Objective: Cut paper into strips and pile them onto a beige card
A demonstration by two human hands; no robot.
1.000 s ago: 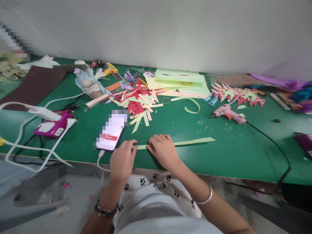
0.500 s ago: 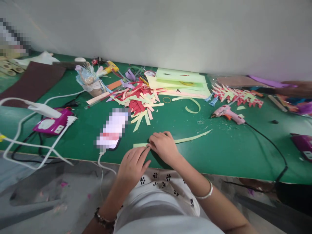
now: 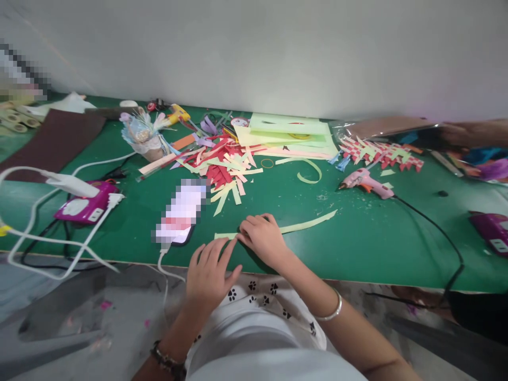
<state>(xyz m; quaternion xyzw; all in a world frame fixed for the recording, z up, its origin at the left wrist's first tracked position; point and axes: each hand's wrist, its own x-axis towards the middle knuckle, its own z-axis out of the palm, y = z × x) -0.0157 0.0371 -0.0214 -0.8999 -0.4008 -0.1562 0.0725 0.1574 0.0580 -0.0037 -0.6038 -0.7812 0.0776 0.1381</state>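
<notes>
Well, green strip [image 3: 307, 224]: lay across the worktop [image 3: 357, 248], long axis left-right.
Right fingers [image 3: 253, 225]: curled over it, nearer; pinch unclear.
Left fingers [image 3: 211, 253]: loosely spread, gripped nothing, beside its left end.

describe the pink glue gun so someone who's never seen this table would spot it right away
On the right half of the green table, find the spiky red-and-white checked paper piece. The pink glue gun lies just in front of it, nozzle pointing left, black cord trailing right. The similar tool at the back left is yellow.
</notes>
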